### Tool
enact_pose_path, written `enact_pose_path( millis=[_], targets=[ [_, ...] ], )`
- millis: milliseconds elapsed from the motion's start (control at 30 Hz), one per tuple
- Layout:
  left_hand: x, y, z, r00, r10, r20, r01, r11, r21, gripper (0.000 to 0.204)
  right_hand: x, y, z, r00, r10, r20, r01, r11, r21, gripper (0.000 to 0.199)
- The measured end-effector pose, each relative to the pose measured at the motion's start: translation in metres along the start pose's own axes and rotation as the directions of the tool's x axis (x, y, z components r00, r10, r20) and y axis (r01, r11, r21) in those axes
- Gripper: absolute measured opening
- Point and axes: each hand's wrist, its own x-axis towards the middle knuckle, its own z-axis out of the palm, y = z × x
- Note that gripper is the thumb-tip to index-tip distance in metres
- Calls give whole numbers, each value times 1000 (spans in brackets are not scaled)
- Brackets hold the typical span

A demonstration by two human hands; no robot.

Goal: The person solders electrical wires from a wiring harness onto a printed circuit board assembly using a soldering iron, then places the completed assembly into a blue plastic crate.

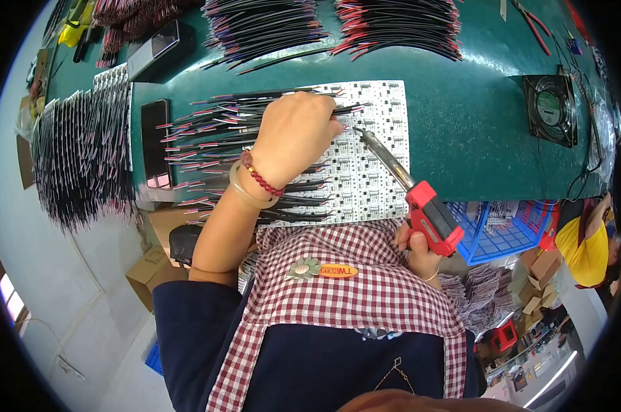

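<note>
The white circuit-board panel (pixel 365 189) lies at the near edge of the green tabletop (pixel 465 130), covered in repeated dark components and small printed marks. A fan of black cables (pixel 303 201) crosses its left half, their coloured ends reaching toward the tabletop's left edge.

Over the panel, the left hand (pixel 297 130) has its fingers curled and pinched together on a black cable, a thin wire end poking out beside the thumb; most of the fingertips are hidden. The right hand (pixel 422 253), near the panel's near right corner, has its fingers wrapped round a red-and-black soldering gun (pixel 434 220), whose tip stands just beside that wire end. A small label on the gun is too blurred to read.

Left of the cables lies a black smartphone (pixel 156 141); a denser cable bundle (pixel 84 158) hangs over the left edge. Two more bundles sit along the far edge, and red-handled pliers (pixel 535 31) lie toward the far right corner. By the right edge stands a black cooling fan (pixel 549 110) with a round green label on its hub. The checked apron (pixel 365 292) bears an oval orange badge (pixel 338 270) with lettering.
</note>
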Motion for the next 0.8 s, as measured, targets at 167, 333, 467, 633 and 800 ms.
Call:
enact_pose_path(
  millis=[167,333,467,633,800],
  targets=[
    [-5,0,-2,1000,-20,-9,20,1000,-12,21,0,-1,5,999,-37,22,35,998,51,43],
    [-8,2,2,999,-11,-46,11,1000,-6,21,-2,8,-1,998,-33,53,31,999,40,39],
    [-8,2,0,999,-16,-29,16,1000,-1,21,-2,9,0,998,-29,56,31,999,-24,28],
    [-8,2,1,999,2,-35,-2,1000,2,21,-2,16,-5,998,-42,56,48,993,-108,27],
    [-8,3,2,999,-1,-50,2,1000,9,21,-5,13,0,994,-94,50,93,995,26,36]
  ],
)
